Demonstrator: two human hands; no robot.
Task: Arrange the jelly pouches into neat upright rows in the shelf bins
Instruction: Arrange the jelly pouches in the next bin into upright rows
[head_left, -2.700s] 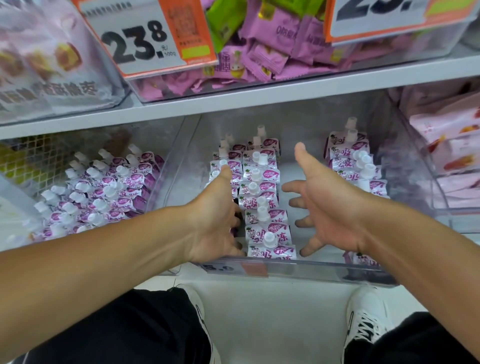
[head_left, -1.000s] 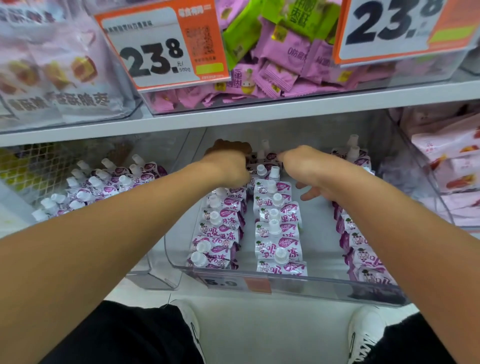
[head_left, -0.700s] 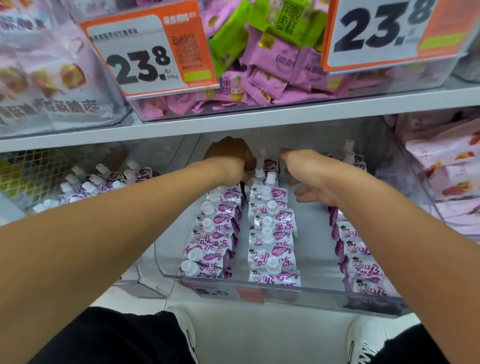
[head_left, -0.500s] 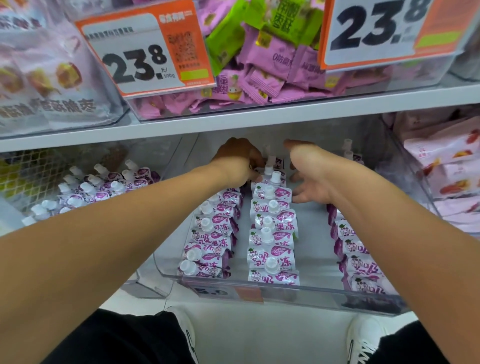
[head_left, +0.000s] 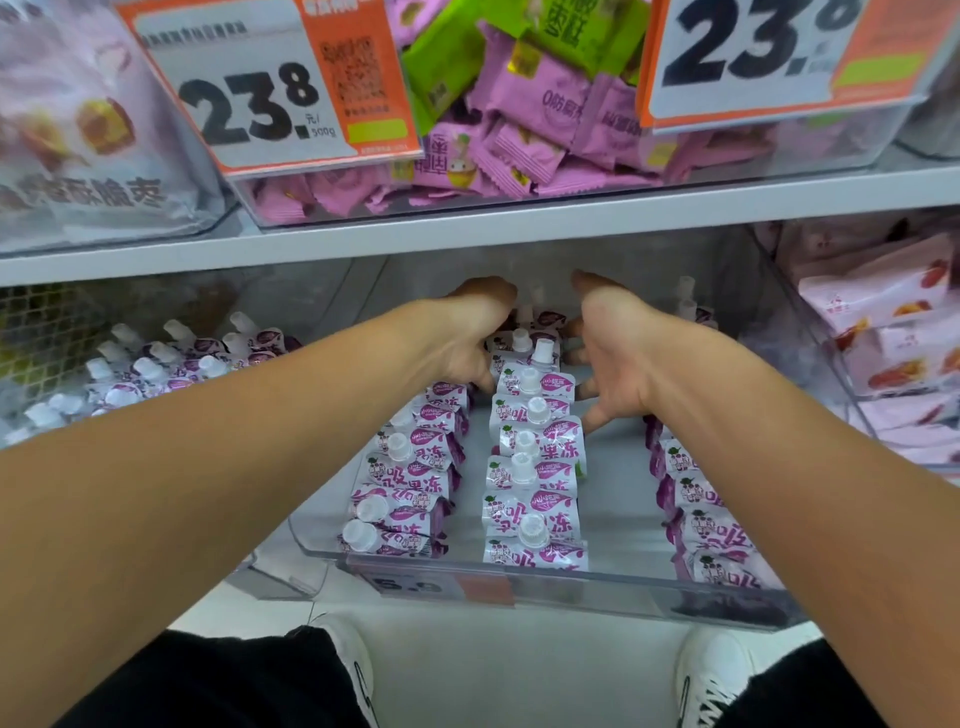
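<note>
both hands deep in the middle bin

we've got our arms reaching into the clear plastic shelf bin (head_left: 597, 590) on the lower shelf, the one with the white-and-purple spouted jelly pouches (head_left: 530, 470) in it. there are three rows in there: a left row (head_left: 402, 478) leaning over towards the left, a middle row standing fairly upright with the white caps up, and a right row (head_left: 698, 512) mostly hidden behind our right forearm.

our left hand (head_left: 467, 332) is at the back of the bin, fingers curled down among the rear pouches of the left and middle rows. can't tell if it's actually gripping one, the fingers are hidden. our right hand (head_left: 618, 353) is just across from it on the other side of the middle row, fingers spread and loose, not closed on anything, fingertips near the pouches.

another clear bin on the left (head_left: 171, 312) holds more of the same pouches in a looser bunch. on the shelf above sits a bin of pink and green snack packets (head_left: 524, 130) with orange-and-white price tags (head_left: 270, 88) reading 23.8.
</note>
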